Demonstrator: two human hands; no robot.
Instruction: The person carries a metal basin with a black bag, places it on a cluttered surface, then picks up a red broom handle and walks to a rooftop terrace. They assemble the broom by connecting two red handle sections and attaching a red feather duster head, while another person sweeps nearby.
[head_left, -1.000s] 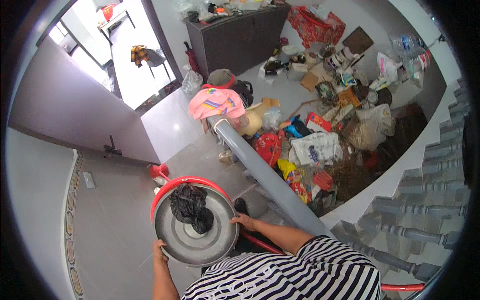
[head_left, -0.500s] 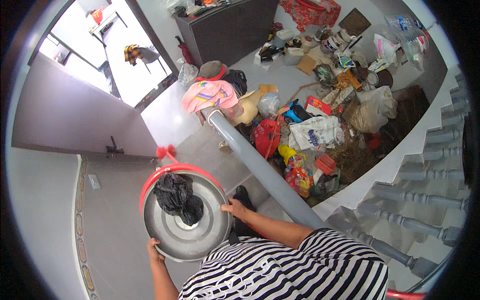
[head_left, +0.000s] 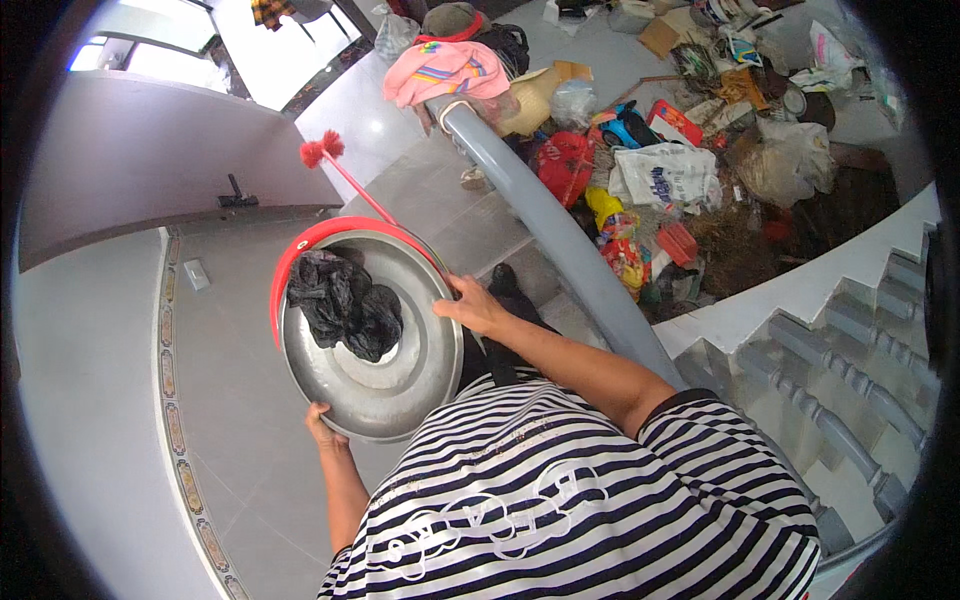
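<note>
I hold a large round metal lid flat in front of me, over a red basin whose rim shows along its far left edge. A crumpled black cloth lies on top of the lid. My left hand grips the lid's near edge from below. My right hand grips its right edge. A red brush with a thin red handle sticks out beyond the basin's far side.
A grey stair handrail runs diagonally to my right, with pink cloth draped over its far end. Grey steps sit at the right. Below lies a heap of bags, boxes and clutter. A wall is on my left.
The view has shifted closer along the staircase; the lid and basin now sit larger and higher in the picture. Both hands keep the same grip on the lid.
</note>
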